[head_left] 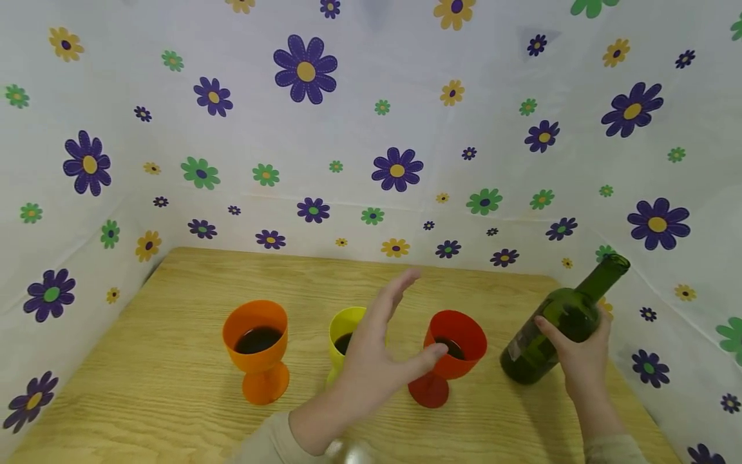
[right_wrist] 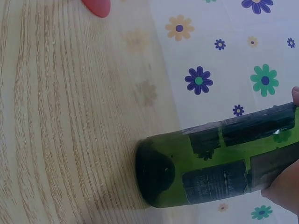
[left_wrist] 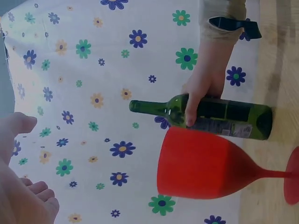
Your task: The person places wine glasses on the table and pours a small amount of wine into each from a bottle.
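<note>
My right hand [head_left: 585,361] grips a green glass bottle [head_left: 530,351] around its upper body, thumb across the front. The bottle leans with its neck up to the right, its base at the tabletop. My left hand [head_left: 368,367] is spread with thumb and fingers apart, holding nothing. Its thumb tip overlaps a red goblet [head_left: 464,368] in the head view; in the left wrist view that hand [left_wrist: 23,172] is apart from the goblet. Dark liquid shows inside the red goblet. A yellow goblet [head_left: 336,354], also with dark liquid, is partly hidden behind my left hand.
An orange goblet [head_left: 255,362] holding dark liquid stands left of the yellow one. All three goblets are on a wood-grain table [head_left: 156,361]. White cloth with flower prints [head_left: 348,129] hangs behind the table and along both sides.
</note>
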